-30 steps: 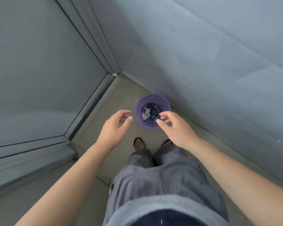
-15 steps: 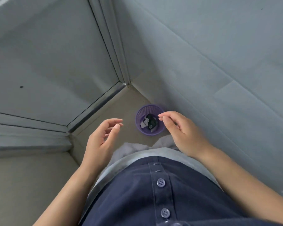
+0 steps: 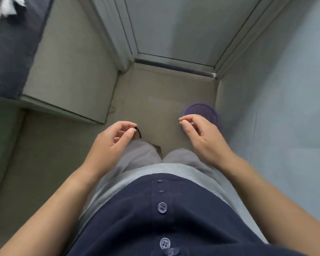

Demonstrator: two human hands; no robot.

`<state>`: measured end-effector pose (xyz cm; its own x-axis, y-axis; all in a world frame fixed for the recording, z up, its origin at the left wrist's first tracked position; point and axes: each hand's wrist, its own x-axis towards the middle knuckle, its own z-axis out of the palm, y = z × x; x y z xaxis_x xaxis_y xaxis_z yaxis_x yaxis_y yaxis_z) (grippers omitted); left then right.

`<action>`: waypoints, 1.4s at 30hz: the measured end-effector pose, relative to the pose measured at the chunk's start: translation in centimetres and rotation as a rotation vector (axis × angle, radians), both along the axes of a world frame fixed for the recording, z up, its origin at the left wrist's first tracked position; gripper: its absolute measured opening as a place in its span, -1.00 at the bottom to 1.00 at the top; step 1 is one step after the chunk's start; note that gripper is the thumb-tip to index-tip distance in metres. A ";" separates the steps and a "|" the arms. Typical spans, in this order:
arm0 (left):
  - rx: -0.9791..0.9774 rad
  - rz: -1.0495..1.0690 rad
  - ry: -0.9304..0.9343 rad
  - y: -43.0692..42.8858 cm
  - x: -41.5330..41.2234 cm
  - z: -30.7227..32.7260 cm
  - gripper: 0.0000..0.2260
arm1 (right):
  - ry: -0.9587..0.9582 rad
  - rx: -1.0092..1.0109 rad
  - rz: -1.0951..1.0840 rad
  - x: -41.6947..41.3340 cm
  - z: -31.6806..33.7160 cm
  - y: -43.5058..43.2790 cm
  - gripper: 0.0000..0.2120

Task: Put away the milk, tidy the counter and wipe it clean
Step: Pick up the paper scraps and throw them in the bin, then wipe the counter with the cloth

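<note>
No text can be read anywhere. The navy shirt and the purple basket show no legible label, brand or number.

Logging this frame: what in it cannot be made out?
Head view, all three:
1. Contents of the purple basket: hidden by its own wall, the right hand and blur.
2. Top left, a white thing: blurred, cut off by the edge.
3. The footwear: mostly behind the left hand and trousers.

The bin stands on the floor against the right wall; the door frame lies ahead.
</note>
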<state>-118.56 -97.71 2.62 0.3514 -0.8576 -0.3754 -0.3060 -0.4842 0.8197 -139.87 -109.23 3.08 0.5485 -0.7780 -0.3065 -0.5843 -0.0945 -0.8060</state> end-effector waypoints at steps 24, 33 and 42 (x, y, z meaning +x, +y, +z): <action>-0.031 0.943 0.058 38.7 9.7 0.2 -0.72 | -0.038 -0.081 0.856 26.7 1.5 26.1 -0.76; -0.133 1.211 -0.031 50.9 15.8 1.4 -0.71 | -0.094 -0.132 1.127 38.6 3.1 38.9 -0.70; -0.079 1.413 0.003 58.6 22.8 -0.4 -0.83 | -0.035 -0.134 1.334 51.1 0.7 47.7 -0.69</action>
<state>-95.77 -39.13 2.22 0.9184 0.1920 -0.3459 0.3924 -0.3305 0.8584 -88.73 -61.50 3.82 0.9121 0.3315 -0.2411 0.0363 -0.6513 -0.7580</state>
